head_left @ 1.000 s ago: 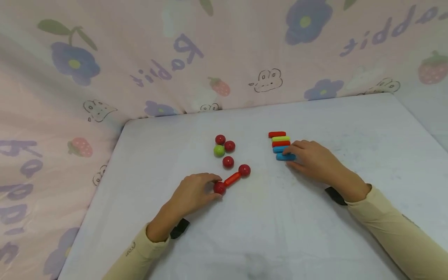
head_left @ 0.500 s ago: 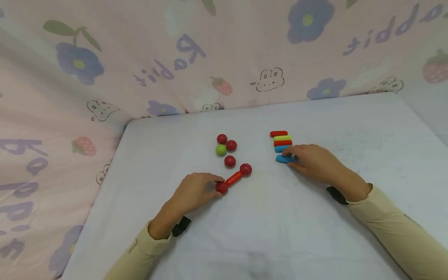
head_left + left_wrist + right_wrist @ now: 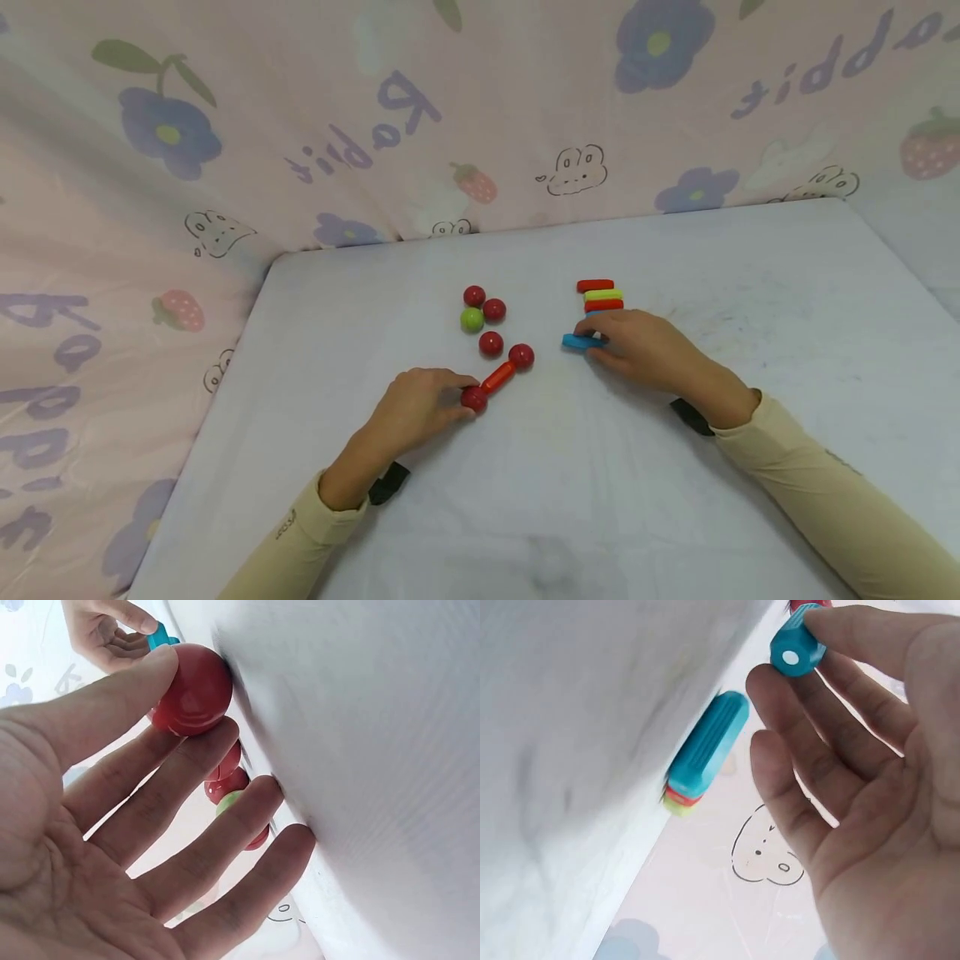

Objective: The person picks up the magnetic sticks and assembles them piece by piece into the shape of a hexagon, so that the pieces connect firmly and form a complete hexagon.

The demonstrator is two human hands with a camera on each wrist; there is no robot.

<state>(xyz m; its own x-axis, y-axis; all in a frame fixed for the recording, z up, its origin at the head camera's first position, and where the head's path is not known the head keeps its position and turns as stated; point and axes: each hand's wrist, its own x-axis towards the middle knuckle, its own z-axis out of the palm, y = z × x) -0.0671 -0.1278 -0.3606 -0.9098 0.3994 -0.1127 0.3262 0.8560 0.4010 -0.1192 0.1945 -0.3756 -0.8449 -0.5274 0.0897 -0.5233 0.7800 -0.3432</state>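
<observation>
Fingers of the left hand (image 3: pixel 416 410) pinch a red ball (image 3: pixel 474 401) just below the middle of the frame, thumb on one side and a fingertip on the other; in the left wrist view the lower fingers are spread apart. From that ball a red bar (image 3: pixel 498 377) slants up to the right, ending at a second red ball (image 3: pixel 521 356). Right of centre, the right hand (image 3: pixel 645 350) has its thumb and fingertips clamped on a blue bar (image 3: pixel 575 342), one end of which juts out leftward past them. Counted over the worktop (image 3: pixel 570 500), there are six balls: five red and one green. Three more red balls (image 3: pixel 494 310) and the green ball (image 3: pixel 472 320) lie above the held ball. Bars also number six: three red, two blue, one yellow. Two more red bars (image 3: pixel 595 285), the yellow bar (image 3: pixel 603 295) and the second blue bar (image 3: pixel 709 742) form a stack of rows just above the right hand, which partly covers that blue one.
</observation>
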